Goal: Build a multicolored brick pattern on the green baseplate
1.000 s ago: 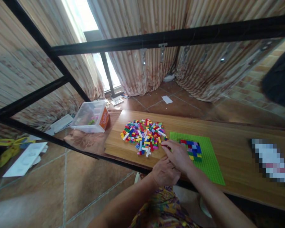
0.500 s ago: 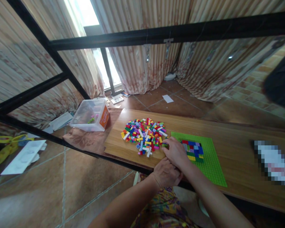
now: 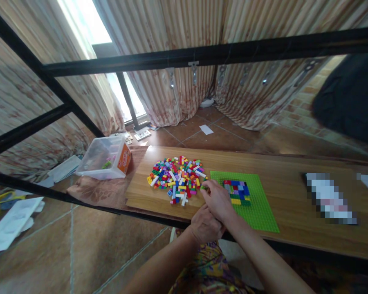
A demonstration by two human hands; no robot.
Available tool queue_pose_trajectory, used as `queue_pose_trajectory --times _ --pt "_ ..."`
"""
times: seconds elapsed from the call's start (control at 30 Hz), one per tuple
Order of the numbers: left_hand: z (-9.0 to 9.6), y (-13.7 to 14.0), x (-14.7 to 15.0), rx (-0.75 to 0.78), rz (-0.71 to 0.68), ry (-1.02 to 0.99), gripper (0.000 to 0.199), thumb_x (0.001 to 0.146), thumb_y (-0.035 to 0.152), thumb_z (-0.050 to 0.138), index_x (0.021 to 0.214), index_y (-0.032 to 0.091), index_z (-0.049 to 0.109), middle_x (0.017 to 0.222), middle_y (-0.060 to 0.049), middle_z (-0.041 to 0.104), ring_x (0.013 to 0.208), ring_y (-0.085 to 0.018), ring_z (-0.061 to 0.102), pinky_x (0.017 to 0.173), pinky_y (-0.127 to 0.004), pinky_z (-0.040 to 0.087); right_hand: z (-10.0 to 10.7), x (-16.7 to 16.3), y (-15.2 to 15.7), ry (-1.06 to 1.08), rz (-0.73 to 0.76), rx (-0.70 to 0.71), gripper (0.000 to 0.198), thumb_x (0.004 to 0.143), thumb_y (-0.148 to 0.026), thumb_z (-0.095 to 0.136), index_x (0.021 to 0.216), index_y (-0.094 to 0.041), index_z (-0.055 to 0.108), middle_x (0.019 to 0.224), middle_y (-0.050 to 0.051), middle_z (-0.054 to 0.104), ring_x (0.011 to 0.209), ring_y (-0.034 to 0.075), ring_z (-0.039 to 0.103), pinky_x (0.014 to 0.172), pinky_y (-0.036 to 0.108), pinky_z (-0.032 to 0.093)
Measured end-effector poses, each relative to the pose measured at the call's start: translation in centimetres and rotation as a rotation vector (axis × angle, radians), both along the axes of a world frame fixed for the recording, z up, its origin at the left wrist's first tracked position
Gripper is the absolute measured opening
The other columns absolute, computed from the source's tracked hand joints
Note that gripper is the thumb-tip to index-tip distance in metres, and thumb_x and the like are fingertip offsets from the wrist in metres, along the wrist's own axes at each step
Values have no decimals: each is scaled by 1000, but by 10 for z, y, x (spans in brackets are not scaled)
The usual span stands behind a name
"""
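Note:
My right hand [image 3: 218, 199] is at the right edge of a heap of loose toy bricks [image 3: 179, 177]. Its thumb and fingers are closed in a pinch on a small green brick [image 3: 205, 188], which is partly covered by the fingertips. My left hand [image 3: 206, 223] rests closed at the table's near edge, tucked against my right wrist; its fingers are mostly hidden. Right of the hands lies a green baseplate [image 3: 260, 212]. On it stands a flat block of joined bricks [image 3: 239, 192] in blue, red, green, yellow and grey.
A clear plastic box [image 3: 102, 159] with an orange label stands left of the wooden tabletop [image 3: 290, 200]. A blurred-out object [image 3: 329, 198] lies at the right. Black metal bars [image 3: 153, 59] cross above and beyond the table. A dark shape [image 3: 349, 98] is at upper right.
The view has swung to the right, so the table and bricks appear further left. Both hands keep nearly the same place beside the heap, the right one still pinching.

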State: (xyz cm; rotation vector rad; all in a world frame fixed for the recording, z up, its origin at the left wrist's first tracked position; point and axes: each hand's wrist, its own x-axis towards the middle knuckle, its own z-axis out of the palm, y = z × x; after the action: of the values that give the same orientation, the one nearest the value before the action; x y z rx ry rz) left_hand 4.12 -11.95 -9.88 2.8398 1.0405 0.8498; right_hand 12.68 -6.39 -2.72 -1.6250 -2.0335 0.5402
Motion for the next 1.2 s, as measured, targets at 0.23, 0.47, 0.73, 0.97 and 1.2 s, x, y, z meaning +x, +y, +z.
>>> queue_pose_trajectory --times 0.23,0.47,0.73,0.97,1.2 --pt "21 1 -1 -35 50 -68 16 87 23 55 94 16 67 95 -9 71 92 -23 63 82 -37 54 -6 44 -29 310 -114 177 22 90 -31 54 100 -18 69 95 8 69 85 19 65 79 33 52" --pt "32 3 -3 -53 11 -54 14 92 20 50 94 16 63 100 -7 69 92 -20 60 84 -34 51 -18 113 -33 260 -349 154 32 85 -40 57 103 -16 70 94 12 71 80 22 67 77 38 54" --pt "30 3 -2 -64 19 -66 13 91 19 50 92 17 63 98 -7 69 90 -20 60 82 -34 51 -10 95 -12 -8 -348 167 33 87 -36 52 105 -15 70 94 11 72 76 22 65 72 36 50" --pt "30 4 -1 -53 27 -33 14 92 20 49 93 17 63 97 -9 68 91 -19 60 82 -33 51 -14 84 -5 -247 -418 94 27 90 -36 53 103 -19 70 94 8 72 80 22 66 66 33 45" --pt "31 3 -1 -51 28 -44 15 92 20 49 94 17 64 99 -8 68 91 -20 60 82 -34 51 -18 86 -8 -216 -402 154 29 90 -40 53 103 -20 69 93 8 72 79 22 65 64 32 44"
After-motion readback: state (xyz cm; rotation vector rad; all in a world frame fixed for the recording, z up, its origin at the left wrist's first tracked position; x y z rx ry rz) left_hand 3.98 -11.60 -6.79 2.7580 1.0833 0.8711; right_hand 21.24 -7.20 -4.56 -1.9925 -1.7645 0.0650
